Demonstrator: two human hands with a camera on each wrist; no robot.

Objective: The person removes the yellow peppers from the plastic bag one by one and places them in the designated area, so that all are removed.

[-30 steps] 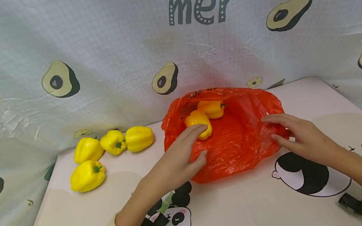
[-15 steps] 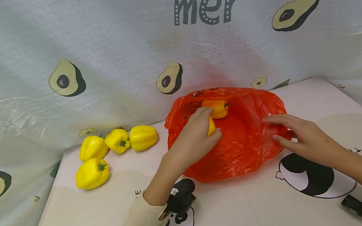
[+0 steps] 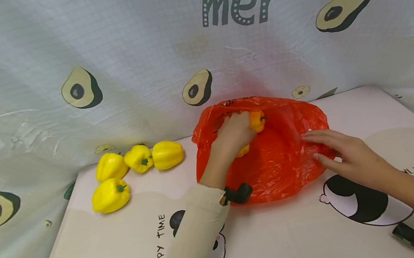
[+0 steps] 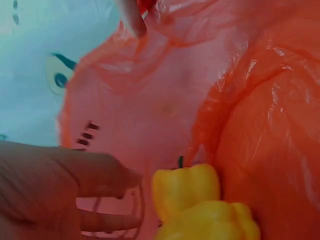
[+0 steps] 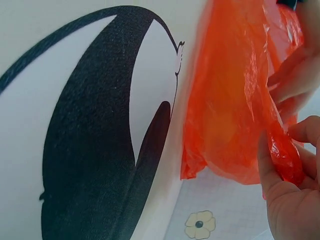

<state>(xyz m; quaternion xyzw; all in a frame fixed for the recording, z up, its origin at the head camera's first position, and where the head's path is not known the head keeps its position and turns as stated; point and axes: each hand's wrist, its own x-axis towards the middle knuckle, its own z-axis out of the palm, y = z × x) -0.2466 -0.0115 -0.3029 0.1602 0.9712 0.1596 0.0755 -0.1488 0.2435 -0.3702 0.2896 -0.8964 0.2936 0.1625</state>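
Note:
A red plastic bag lies with its mouth open toward me, and two yellow bell peppers rest inside. The back bell pepper looks orange through the bag's tint; the front bell pepper is mostly covered by my left hand. My left hand reaches into the bag over them. In the left wrist view its fingers are extended beside the front bell pepper, with a gap between. My right hand pinches the bag's right rim between thumb and fingers, as the right wrist view shows.
Several more yellow bell peppers, among them a front bell pepper and a right-hand bell pepper, sit at the table's back left. The table has a panda-print cover. A printed cloth hangs along its back edge.
My left hand has moved forward and right, deeper into the bag and over the bell peppers. My right hand keeps its hold on the rim. The head view has shifted slightly.

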